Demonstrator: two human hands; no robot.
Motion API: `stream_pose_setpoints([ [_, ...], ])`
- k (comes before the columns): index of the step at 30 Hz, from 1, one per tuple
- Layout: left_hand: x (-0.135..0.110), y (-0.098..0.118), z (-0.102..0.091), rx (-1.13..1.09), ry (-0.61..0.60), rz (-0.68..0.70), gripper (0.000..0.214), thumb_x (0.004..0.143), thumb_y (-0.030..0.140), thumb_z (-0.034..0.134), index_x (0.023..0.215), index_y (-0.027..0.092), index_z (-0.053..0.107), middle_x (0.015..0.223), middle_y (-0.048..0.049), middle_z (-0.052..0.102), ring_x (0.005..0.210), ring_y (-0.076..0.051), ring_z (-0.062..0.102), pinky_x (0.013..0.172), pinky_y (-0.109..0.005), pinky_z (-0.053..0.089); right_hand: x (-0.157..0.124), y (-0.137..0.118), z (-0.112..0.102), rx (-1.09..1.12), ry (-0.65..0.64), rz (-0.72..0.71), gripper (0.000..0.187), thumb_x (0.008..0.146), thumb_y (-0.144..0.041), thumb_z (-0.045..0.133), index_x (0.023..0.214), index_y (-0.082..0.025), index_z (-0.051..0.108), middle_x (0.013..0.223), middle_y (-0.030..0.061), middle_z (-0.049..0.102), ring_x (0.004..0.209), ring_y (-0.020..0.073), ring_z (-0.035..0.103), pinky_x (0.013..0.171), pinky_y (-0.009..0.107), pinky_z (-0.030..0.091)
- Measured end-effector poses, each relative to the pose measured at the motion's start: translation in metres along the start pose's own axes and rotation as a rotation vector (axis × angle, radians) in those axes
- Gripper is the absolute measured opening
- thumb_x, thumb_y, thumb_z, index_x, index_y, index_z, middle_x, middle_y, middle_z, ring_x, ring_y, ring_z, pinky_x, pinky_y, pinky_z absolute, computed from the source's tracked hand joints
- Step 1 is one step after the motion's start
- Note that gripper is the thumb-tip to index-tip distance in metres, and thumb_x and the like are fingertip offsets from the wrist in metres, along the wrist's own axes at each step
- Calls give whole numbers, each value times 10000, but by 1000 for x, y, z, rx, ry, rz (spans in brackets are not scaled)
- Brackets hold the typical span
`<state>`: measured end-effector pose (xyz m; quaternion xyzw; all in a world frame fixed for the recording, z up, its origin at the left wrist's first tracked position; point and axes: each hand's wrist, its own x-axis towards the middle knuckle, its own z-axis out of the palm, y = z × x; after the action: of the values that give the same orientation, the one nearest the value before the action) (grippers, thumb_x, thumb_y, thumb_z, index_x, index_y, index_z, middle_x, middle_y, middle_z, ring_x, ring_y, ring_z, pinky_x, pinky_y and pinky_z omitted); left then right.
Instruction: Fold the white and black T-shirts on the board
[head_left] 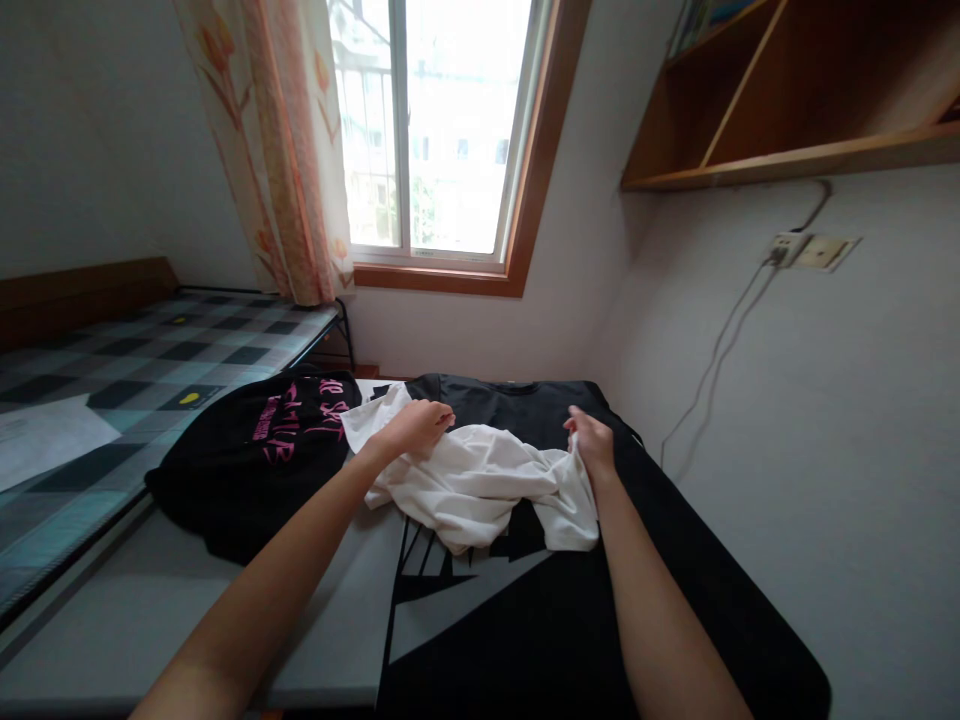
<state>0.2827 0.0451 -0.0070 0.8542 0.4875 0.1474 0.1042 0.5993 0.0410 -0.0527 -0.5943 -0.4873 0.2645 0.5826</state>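
Note:
A crumpled white cloth garment (480, 480), which looks like a T-shirt, is spread between my two hands above a table. My left hand (421, 425) is closed on its upper left part, fingers curled into the fabric. At the right end, my right hand (590, 440) pinches the edge with the thumb uppermost, and a flap of fabric hangs below it. Beneath the garment lies a black mat (525, 630) with a grey pattern. Folded black clothing with pink lettering (225, 470) rests to the left of my left forearm.
A white tabletop (315, 620) shows at the lower left. Beside it stands a bed with a checked mattress (255, 335) and a paper sheet (52, 435) on it. Dark fabric (510, 395) lies at the table's back. A wooden shelf (795, 155) and plugged-in cable (709, 385) are at right.

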Motion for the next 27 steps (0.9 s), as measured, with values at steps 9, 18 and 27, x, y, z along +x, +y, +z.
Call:
stream_pose_setpoints([
  [9, -9, 1, 9, 57, -153, 73, 256, 837, 311, 543, 958, 206, 743, 873, -103, 732, 774, -226, 666, 691, -282, 442, -33, 4, 45, -732, -384, -311, 228, 777, -453, 626, 825, -250, 719, 938, 94, 659, 869, 241, 580, 774, 351, 392],
  [18, -8, 2, 6, 26, -167, 33, 255, 811, 337, 556, 926, 210, 745, 837, -77, 735, 707, -188, 646, 637, -259, 416, -36, -14, 42, -283, -232, -315, 157, 813, -361, 538, 888, -226, 560, 791, 15, 633, 711, 178, 574, 662, 279, 411],
  [27, -7, 10, -5, -32, -130, 51, 166, 749, 211, 562, 753, 179, 725, 743, -52, 702, 644, -158, 603, 597, -238, 408, -39, -13, 43, -210, 1, -352, 210, 853, -411, 500, 966, -235, 521, 769, -6, 598, 674, 173, 535, 631, 273, 402],
])
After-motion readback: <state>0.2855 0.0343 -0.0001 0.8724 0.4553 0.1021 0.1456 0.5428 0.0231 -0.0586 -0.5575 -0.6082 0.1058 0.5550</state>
